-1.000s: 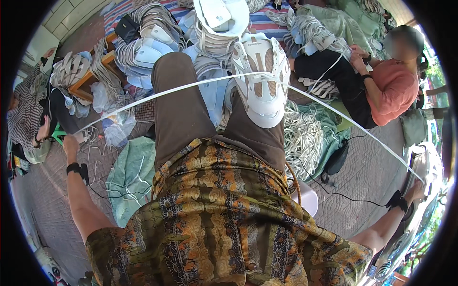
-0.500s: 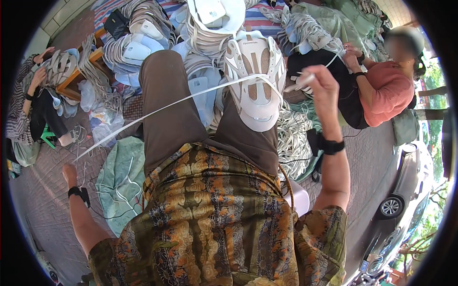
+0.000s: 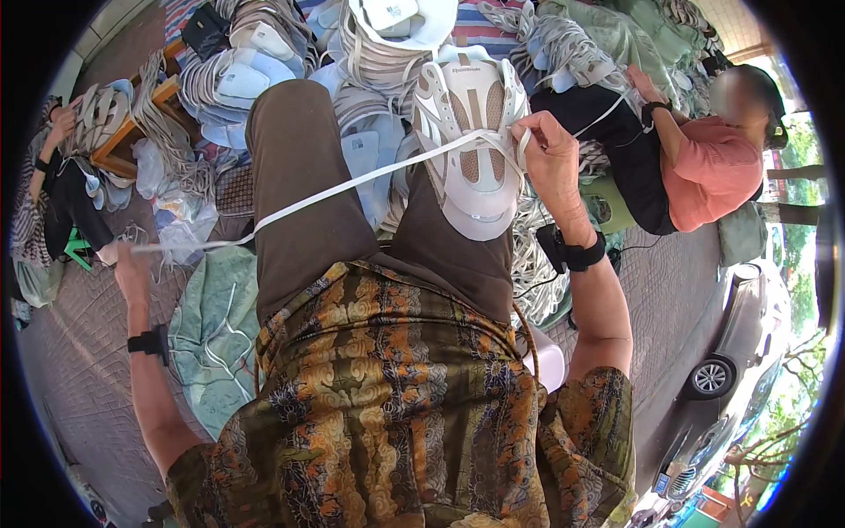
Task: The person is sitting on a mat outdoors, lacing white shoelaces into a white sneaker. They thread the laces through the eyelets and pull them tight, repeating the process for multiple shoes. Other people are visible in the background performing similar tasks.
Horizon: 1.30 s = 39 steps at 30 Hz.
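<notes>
Both hands' fingers pinch white strap (image 3: 352,183): left hand (image 3: 132,264) at end, right hand (image 3: 554,154) beside white moulded shell (image 3: 475,167).

Strap (image 3: 352,185): white, held taut in your hands.
Brace (image 3: 475,132): white shell, tan mesh.
Your shirt (image 3: 396,414): orange-brown, ornate print.
Your trousers (image 3: 299,176): plain brown.
Cloth (image 3: 211,326): pale green.

A small white rectangular label (image 3: 356,143) with dark print sits on a pale blue moulded piece, upper centre. Crumpled clear plastic bags (image 3: 176,207) lie at upper left.
</notes>
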Available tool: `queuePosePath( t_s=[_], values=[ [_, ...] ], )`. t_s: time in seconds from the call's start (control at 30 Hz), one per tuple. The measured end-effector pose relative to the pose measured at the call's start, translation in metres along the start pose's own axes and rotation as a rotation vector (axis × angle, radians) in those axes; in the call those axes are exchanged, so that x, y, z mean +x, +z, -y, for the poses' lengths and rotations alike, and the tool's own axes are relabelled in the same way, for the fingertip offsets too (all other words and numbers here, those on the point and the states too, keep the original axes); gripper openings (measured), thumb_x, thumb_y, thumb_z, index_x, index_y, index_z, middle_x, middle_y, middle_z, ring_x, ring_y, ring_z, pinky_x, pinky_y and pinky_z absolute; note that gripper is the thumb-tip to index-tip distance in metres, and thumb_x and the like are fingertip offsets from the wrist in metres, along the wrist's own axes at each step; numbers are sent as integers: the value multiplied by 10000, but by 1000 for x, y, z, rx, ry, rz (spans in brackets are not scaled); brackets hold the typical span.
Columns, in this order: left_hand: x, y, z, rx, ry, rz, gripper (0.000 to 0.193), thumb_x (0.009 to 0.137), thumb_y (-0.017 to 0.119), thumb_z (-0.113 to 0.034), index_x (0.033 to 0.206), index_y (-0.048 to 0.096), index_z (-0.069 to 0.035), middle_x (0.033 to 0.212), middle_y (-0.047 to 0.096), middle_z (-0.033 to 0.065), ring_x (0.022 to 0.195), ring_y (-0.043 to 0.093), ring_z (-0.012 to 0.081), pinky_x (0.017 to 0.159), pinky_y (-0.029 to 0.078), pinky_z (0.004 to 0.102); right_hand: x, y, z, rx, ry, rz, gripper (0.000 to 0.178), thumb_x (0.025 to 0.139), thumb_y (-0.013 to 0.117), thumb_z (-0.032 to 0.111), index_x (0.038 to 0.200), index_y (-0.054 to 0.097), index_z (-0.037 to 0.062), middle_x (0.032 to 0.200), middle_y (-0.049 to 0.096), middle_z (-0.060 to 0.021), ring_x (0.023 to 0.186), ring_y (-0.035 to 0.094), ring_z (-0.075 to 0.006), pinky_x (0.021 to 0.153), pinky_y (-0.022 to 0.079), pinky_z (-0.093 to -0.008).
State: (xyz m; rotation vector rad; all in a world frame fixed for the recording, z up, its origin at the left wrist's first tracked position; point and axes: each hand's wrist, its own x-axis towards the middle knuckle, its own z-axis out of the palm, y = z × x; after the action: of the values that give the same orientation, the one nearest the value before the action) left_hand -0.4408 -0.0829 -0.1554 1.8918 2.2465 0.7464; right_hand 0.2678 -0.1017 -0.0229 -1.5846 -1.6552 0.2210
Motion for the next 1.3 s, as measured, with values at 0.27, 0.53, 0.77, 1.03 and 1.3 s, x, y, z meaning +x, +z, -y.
queuePosePath(
  t_s=[0.27, 0.53, 0.77, 1.03, 1.3],
  values=[
    [-18, -7, -282, -469, 469, 111, 209, 899, 504, 7, 1054, 625, -65, 784, 660, 66, 637, 589, 107, 577, 458, 249, 1, 3, 9, -233, -257, -56, 95, 768, 581, -6, 827, 606, 64, 741, 588, -113, 681, 588, -304, 600, 464, -391],
    [-30, 70, -440, -1091, 516, 476, 194, 896, 473, 19, 988, 631, -45, 780, 669, 53, 658, 607, 96, 584, 470, 249, 8, -8, 17, -226, -172, 127, 86, 820, 592, -12, 895, 618, 19, 731, 598, -86, 612, 550, -140, 591, 442, -292],
    [-45, 119, -480, -941, 582, 327, 113, 817, 550, -1, 906, 620, -14, 790, 636, 110, 720, 621, 213, 676, 484, 318, 5, -4, 7, 166, 138, 147, 69, 866, 594, 46, 903, 635, 6, 781, 607, -9, 700, 533, -72, 638, 437, -245],
    [-51, 115, -488, -1015, 588, 239, 162, 783, 509, 70, 906, 570, -17, 802, 625, 154, 742, 626, 340, 670, 493, 373, 2, 2, 6, 270, 104, 110, 50, 882, 596, 0, 902, 580, 43, 774, 544, 75, 690, 452, 5, 621, 382, -168],
    [-53, 122, -486, -938, 666, 140, 181, 789, 506, 69, 929, 560, -32, 832, 612, 152, 772, 617, 363, 672, 495, 398, 4, 0, 7, 287, 97, 109, 66, 878, 598, -8, 893, 565, 47, 775, 539, 76, 699, 458, -1, 632, 385, -173]
  ],
)
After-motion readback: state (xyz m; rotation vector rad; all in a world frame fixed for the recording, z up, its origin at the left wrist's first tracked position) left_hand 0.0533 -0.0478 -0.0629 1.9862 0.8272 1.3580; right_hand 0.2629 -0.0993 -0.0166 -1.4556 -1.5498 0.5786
